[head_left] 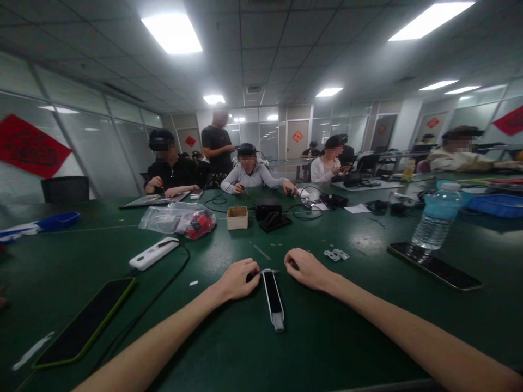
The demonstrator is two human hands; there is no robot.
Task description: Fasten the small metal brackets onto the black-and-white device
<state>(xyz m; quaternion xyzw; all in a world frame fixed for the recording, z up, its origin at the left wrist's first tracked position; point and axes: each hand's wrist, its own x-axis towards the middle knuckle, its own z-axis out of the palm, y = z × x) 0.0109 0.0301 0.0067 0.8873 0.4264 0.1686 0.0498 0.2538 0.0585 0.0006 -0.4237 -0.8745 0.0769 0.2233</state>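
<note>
My left hand (239,279) rests on the green table, its fingers loosely curled, with nothing seen in them. Just right of its fingertips lies a slim, pen-shaped white device (273,299) with a long dark screen and a grey tip toward me. Whether the left fingertips touch its far end I cannot tell. On the device's other side, my right hand (306,268) also lies curled on the table, apart from it, and no object shows in its fingers. Several small grey metal-looking pieces (336,254) sit to the right of that hand.
A green-edged phone (84,324), a white power strip (154,253) and its cable are at left. Ahead are a plastic bag with red items (180,219) and a small box (237,218). At right, a water bottle (437,218) stands by another phone (433,265). People sit opposite.
</note>
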